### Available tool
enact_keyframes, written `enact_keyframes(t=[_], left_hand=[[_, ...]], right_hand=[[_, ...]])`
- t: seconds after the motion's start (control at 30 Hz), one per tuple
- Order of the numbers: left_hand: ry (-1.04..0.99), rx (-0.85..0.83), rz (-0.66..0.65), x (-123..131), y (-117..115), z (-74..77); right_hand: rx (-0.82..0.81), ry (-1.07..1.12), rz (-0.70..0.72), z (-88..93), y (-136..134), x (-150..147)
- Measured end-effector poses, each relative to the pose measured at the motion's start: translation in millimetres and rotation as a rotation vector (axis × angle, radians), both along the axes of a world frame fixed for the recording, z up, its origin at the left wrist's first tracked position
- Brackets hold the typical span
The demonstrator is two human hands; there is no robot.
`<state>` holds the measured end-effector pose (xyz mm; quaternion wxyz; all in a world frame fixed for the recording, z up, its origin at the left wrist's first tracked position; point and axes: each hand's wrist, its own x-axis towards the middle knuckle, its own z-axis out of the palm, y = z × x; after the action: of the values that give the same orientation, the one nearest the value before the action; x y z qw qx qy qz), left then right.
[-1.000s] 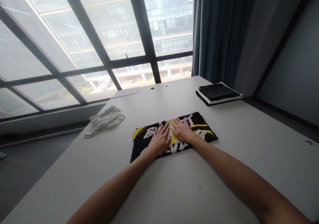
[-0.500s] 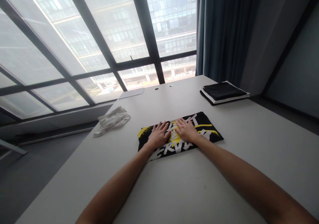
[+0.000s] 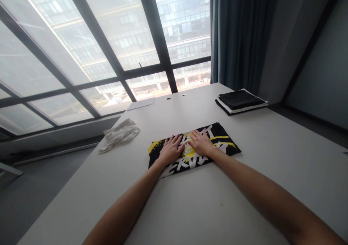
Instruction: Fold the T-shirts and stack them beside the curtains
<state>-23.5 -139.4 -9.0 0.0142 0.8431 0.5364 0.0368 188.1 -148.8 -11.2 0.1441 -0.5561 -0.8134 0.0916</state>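
A folded black garment (image 3: pixel 225 147) with white lettering and yellow marks, probably a T-shirt, lies flat on the white table (image 3: pixel 195 201). My left hand (image 3: pixel 172 150) rests palm down on its left half, fingers stretched out. Beside it, my right hand (image 3: pixel 201 143) lies flat on the middle of the cloth, its fingers spread too. Both palms touch the print and cover part of the letters. Neither hand grips anything.
A crumpled white cloth (image 3: pixel 121 134) lies at the table's left edge. Folded black and white garments are stacked (image 3: pixel 240 99) at the back right. White paper (image 3: pixel 141 103) lies near the window, and a blue curtain (image 3: pixel 239 38) hangs behind the table.
The view has shifted slightly, so everything appears a little further left. Both hands stay flat on the folded garment, with no clear movement over it.
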Motion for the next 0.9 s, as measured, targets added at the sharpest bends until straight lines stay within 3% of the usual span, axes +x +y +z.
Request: enact_keyframes(t=[0.1,0.23,0.5,0.63,0.73,0.9], left_hand=[[-0.002,0.000,-0.003,0,0,0.1],[-0.010,0.003,-0.008,1,-2,2.1],[-0.014,-0.011,-0.002,2,-2,2.9],[-0.013,-0.014,-0.008,1,-3,4.3],[-0.018,-0.021,-0.011,2,-3,5.6],[-0.026,-0.033,-0.003,1,-4,6.1]], right_hand=[[-0.033,0.015,0.012,8.9,2,3],[0.100,0.015,-0.109,16.0,3,10],[-0.006,0.014,-0.196,2.6,16,22],[0.116,0.007,-0.346,3.8,25,43],[0.053,-0.029,-0.442,-1.1,32,63],[0.003,-0.042,-0.451,-12.3,38,74]])
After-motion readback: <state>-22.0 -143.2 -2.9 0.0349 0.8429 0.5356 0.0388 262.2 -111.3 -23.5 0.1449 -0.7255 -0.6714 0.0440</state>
